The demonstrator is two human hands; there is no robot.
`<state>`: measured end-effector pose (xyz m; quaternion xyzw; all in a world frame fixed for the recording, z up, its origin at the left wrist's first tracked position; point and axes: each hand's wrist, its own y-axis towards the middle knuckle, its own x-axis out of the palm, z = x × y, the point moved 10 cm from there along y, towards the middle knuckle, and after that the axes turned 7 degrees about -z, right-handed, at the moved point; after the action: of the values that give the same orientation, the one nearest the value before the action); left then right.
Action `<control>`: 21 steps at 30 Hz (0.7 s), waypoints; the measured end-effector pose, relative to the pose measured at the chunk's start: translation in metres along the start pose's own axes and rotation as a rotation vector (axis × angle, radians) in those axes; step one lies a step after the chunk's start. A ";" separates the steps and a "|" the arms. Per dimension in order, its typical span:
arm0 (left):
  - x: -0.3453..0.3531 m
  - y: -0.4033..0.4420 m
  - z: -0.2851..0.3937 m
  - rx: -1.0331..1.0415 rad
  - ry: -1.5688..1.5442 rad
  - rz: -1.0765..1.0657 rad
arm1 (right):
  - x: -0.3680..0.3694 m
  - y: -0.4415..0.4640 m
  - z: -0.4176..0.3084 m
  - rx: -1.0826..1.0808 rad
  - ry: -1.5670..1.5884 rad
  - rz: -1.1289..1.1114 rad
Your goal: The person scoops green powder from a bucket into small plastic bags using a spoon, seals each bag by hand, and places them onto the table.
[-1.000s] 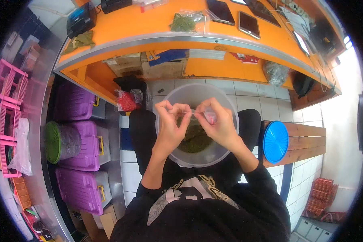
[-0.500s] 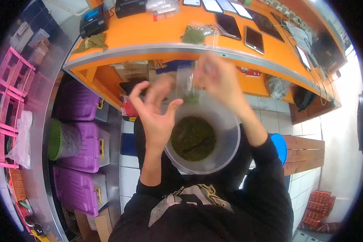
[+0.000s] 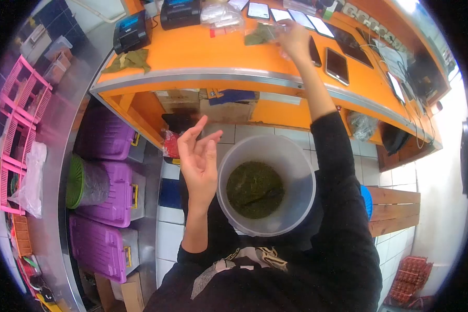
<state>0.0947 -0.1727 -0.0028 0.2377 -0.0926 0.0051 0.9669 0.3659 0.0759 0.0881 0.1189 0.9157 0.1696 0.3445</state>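
Observation:
At the counter, my right hand [image 3: 295,42] has its fingers closed at the clear end of a small plastic bag [image 3: 259,35] with green dried herb in it; the fingertips are partly hidden. My left hand [image 3: 198,161] is raised, palm turned up, with its fingers apart and nothing in it. Just right of that hand, a translucent white bucket [image 3: 301,192] stands between my legs. Chopped green herb [image 3: 255,190] covers its bottom, with a dark elongated thing lying on it.
On the orange counter [image 3: 192,57] are two black printers [image 3: 131,34], a crumpled green cloth [image 3: 128,61], a pack of clear bags [image 3: 221,16], several phones and a tablet [image 3: 337,66]. Purple-lidded boxes [image 3: 99,247] stand at left, a wooden bench [image 3: 395,210] at right.
My right hand has moved from above the bucket, with a clear bag of green herb, up and forward to the counter. My left hand has drawn slightly down and opened out.

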 end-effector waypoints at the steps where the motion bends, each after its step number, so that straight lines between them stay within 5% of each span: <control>1: -0.003 -0.001 0.001 0.005 -0.034 0.016 | -0.017 -0.016 -0.013 -0.090 0.121 0.071; 2: -0.006 -0.001 0.001 0.003 -0.037 0.023 | -0.033 -0.038 -0.028 -0.179 0.241 0.142; 8: 0.036 -0.009 -0.009 -0.114 -0.099 -0.110 | 0.016 -0.200 -0.051 0.008 0.871 -0.292; 10: 0.073 -0.018 -0.011 -0.179 -0.095 -0.303 | 0.023 -0.235 -0.045 -0.037 0.888 -0.243; 14: 0.088 -0.037 -0.039 -0.334 -0.106 -0.353 | 0.028 -0.272 -0.023 0.055 0.888 -0.197; 21: 0.083 -0.049 -0.053 -0.422 -0.123 -0.330 | 0.038 -0.305 -0.009 0.239 1.280 -0.449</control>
<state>0.1879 -0.1942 -0.0562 0.0425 -0.1103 -0.1865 0.9753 0.3011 -0.1924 -0.0477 -0.1601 0.9538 0.0286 -0.2526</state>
